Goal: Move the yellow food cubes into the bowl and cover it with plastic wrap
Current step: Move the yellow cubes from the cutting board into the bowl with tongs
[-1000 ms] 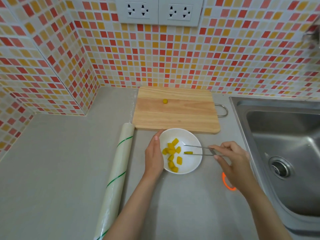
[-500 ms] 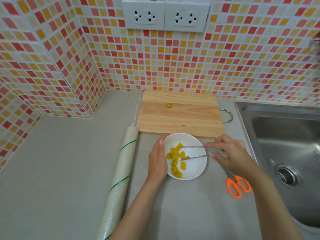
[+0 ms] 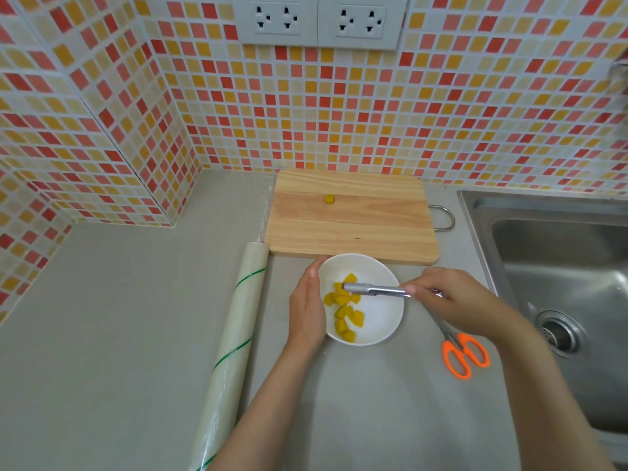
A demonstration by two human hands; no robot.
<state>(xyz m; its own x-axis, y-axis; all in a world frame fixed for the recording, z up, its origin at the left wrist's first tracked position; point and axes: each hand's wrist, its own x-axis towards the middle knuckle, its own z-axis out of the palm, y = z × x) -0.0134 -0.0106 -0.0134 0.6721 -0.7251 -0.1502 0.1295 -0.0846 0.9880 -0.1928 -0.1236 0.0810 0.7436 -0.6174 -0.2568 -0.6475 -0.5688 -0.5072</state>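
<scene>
The right hand (image 3: 452,300) is pinched closed around the handle end of a pair of slim metal tongs (image 3: 373,289), and those tongs lie almost level, their long axis running straight out to the left of that hand, tips together over the heap of yellow food cubes (image 3: 343,307) in the round white bowl (image 3: 380,317); whether the tips hold anything I can't tell. The left hand (image 3: 307,309) stands on edge, fingers straight and together, flat against the bowl's far-from-the-tongs-hand rim, steadying it and gripping nothing. Here's what matters: one small yellow cube (image 3: 329,198) sits alone on the pale wooden cutting board (image 3: 373,229), ahead of both hands, beyond the bowl, and a little left of the tong tips. The tongs hand looks the one to fetch it, and I'd judge the tips must swing from pointing sideways to pointing forward, away from the body. The roll of clear plastic wrap with green stripes (image 3: 234,341) lies just outside the left hand, its length running front to back, unopened. Orange-handled scissors (image 3: 464,355) rest just behind the right hand, beside the steel sink (image 3: 560,266).
</scene>
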